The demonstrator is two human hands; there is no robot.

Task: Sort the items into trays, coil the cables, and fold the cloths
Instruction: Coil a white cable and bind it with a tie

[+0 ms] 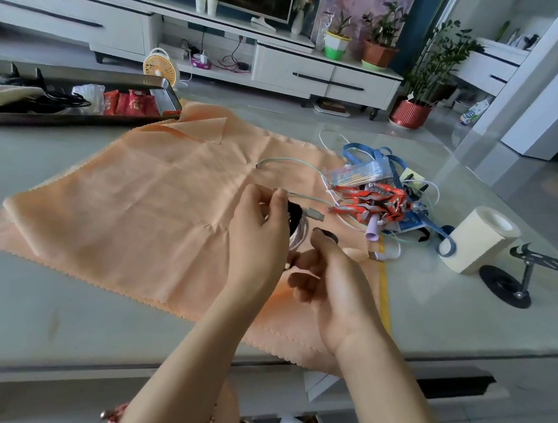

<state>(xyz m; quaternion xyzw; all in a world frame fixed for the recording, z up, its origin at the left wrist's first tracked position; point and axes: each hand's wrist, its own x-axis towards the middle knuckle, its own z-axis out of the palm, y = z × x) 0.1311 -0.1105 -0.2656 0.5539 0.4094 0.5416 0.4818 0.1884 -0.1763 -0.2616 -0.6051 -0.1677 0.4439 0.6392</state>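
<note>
An orange cloth (155, 195) lies spread flat across the table. Above its right part my left hand (258, 233) holds a coiled white cable (299, 236) and pinches a loose strand near the USB plug (315, 214). My right hand (329, 271) sits just below and right of the coil, fingers curled at its lower side, gripping a black strap (327, 234). A pale green cable (293, 163) trails over the cloth to a pile (379, 194) of cables, red-and-black packets and blue ribbon. A dark tray (74, 119) at the far left holds red packets, cables and cloth items.
A cream paper roll (478, 239) stands right of the pile, with a black metal stand (522, 274) beside it. A yellow tape measure (384, 291) runs along the cloth's right edge. The table's near edge is close below my arms. A TV cabinet and potted plants stand beyond.
</note>
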